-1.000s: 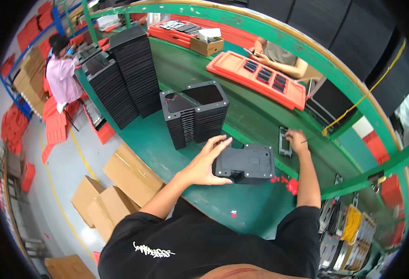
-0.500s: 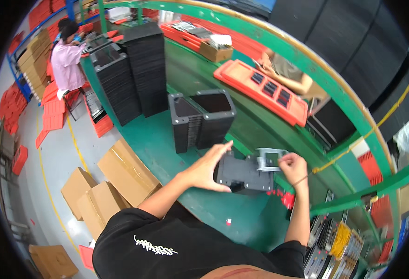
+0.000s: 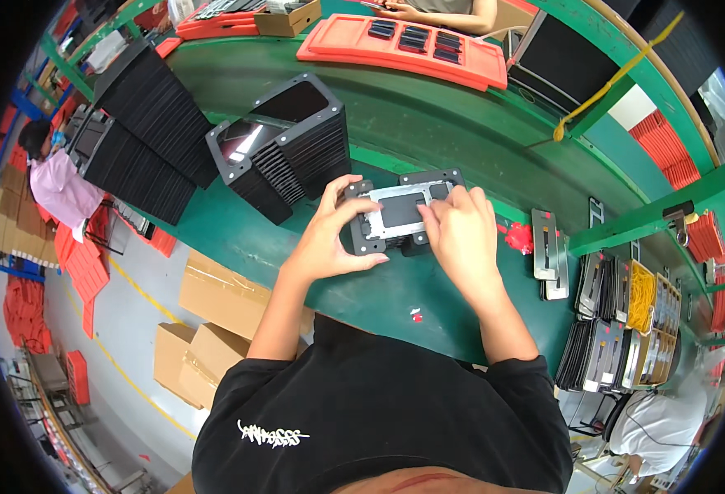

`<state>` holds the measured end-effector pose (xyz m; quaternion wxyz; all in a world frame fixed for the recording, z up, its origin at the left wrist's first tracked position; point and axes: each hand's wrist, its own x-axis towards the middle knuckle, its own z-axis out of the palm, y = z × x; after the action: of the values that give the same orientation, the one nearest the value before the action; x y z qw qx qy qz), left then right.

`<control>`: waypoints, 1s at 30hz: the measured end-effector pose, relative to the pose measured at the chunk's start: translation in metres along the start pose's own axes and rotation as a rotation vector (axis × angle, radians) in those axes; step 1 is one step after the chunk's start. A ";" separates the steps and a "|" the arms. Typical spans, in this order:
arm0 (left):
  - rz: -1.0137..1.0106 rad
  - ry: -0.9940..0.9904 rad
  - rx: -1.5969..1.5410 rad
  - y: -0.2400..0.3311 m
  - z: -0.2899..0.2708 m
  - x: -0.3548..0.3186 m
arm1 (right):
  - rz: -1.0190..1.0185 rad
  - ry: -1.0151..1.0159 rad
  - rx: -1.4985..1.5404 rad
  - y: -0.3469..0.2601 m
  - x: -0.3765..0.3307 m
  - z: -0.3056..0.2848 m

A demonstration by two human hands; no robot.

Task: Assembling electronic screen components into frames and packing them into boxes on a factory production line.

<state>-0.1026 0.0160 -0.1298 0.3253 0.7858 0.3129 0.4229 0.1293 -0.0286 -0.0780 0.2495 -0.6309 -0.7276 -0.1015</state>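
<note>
Half a second ago the silver frame (image 3: pixel 374 224) was held out over the black block's right end; now it lies flat on top of the block (image 3: pixel 432 175). The left hand's (image 3: pixel 325 235) grip spans the block's left end, thumb and fingers on opposite edges. The right hand's (image 3: pixel 468 239) fingers bend onto the frame's right part; whether they pinch it, I cannot tell. The frame is thin, rectangular and metallic, the block matte with studded corners, above a smooth green worktop (image 3: pixel 338 292).

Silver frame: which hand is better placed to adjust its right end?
Probably the right hand: its fingers lie over that end, while the left hand spans the left end of the black block.
</note>
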 end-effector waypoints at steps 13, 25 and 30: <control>0.001 -0.068 0.091 0.016 -0.006 -0.009 | 0.252 0.236 0.056 0.131 -0.045 -0.010; 0.172 0.141 -0.462 0.003 -0.015 -0.052 | 0.671 0.036 -0.114 0.182 -0.126 -0.028; -0.137 -0.236 -0.735 0.043 0.022 -0.034 | 0.621 0.032 1.013 0.113 -0.112 -0.070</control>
<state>-0.0892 -0.0407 -0.1218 0.6464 0.6373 0.1528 0.3906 0.2637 -0.1370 -0.0923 0.5487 -0.6148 -0.4630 0.3265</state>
